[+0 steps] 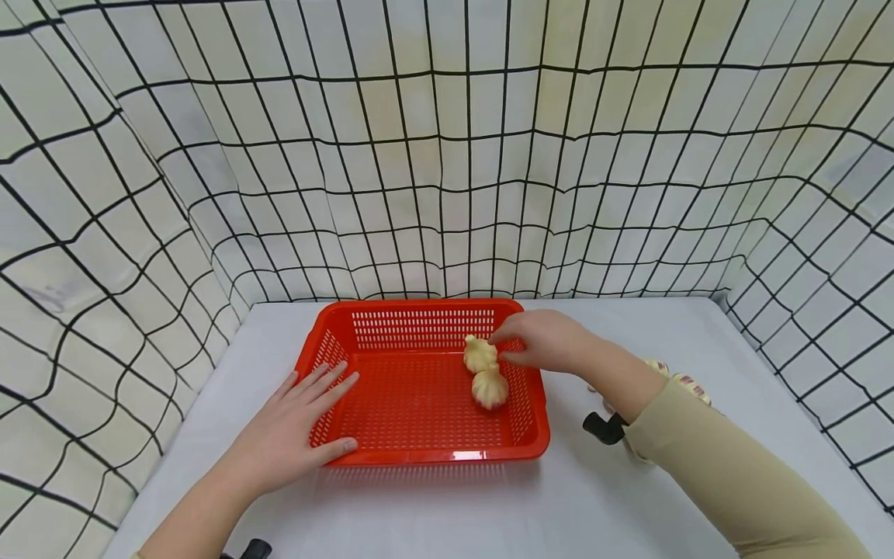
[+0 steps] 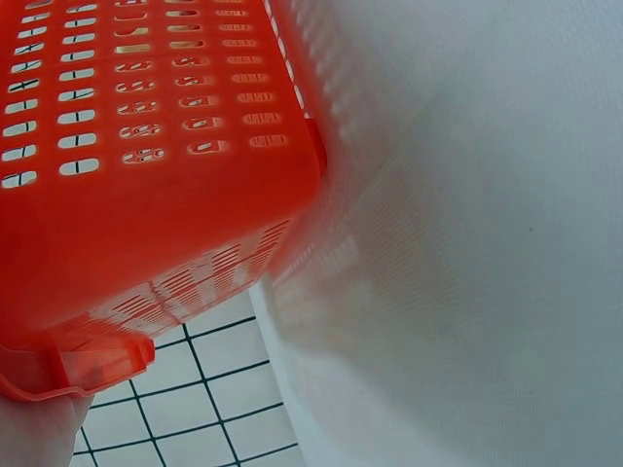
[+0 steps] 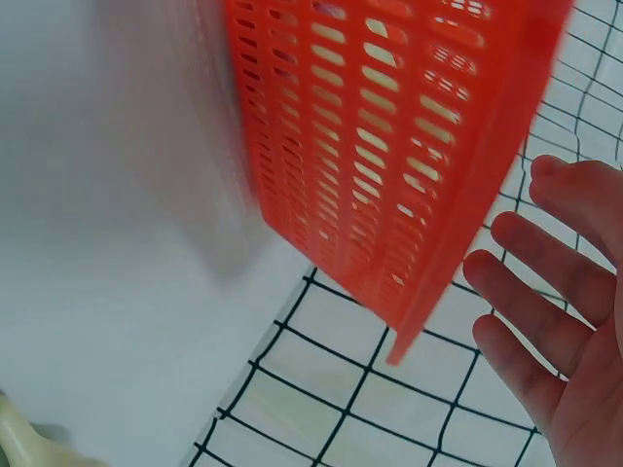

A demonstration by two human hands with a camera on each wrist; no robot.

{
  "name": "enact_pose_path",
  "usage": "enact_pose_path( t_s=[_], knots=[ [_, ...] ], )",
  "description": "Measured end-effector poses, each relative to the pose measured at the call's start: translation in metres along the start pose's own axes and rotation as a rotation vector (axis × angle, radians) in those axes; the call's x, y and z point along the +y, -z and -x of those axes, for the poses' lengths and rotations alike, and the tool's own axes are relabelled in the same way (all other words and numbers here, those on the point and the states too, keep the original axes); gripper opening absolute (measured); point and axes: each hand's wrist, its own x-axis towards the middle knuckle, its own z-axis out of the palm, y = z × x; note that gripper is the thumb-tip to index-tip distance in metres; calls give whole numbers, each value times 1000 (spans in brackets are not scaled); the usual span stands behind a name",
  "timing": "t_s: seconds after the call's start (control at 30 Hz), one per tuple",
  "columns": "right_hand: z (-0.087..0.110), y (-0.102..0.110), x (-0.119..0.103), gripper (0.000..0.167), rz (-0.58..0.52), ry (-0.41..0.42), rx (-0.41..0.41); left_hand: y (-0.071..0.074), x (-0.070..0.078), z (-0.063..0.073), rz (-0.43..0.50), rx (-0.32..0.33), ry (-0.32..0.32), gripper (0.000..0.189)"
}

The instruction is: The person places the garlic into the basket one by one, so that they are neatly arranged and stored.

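Note:
A red plastic basket (image 1: 419,458) with slotted walls sits on the white table. Two garlic bulbs lie inside it near the right wall: one garlic bulb (image 1: 479,355) farther back, another garlic bulb (image 1: 490,390) in front of it. My left hand (image 1: 300,419) rests over the basket's left rim, fingers straight and spread, thumb along the front rim. Over the right rim reaches my right hand (image 1: 545,340), its fingertips just beside the back bulb. In the right wrist view its fingers (image 3: 531,360) are apart and loosely bent, holding nothing.
More garlic bulbs (image 1: 691,386) lie on the table to the right, partly hidden by my right forearm. A pale garlic stem (image 3: 39,448) shows at the right wrist view's lower left. Black grid netting (image 1: 440,186) over white sheeting encloses the table's back and sides.

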Motion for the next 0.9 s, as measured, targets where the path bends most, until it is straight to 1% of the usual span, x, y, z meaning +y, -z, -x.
enact_pose_path(
  t_s=[0.13, 0.3, 0.57, 0.9],
  knots=[
    [9, 7, 4, 29, -22, -41, 15, 0, 0, -1, -3, 0, 2, 86],
    [23, 12, 12, 30, -41, -84, 37, -1, -1, -1, 0, -4, 7, 86],
    [51, 8, 32, 29, -66, -136, 65, 0, 0, 0, 7, -3, 6, 86],
    [81, 0, 62, 29, -76, -207, 41, 0, 0, 0, 4, 4, -2, 86]
  ],
)
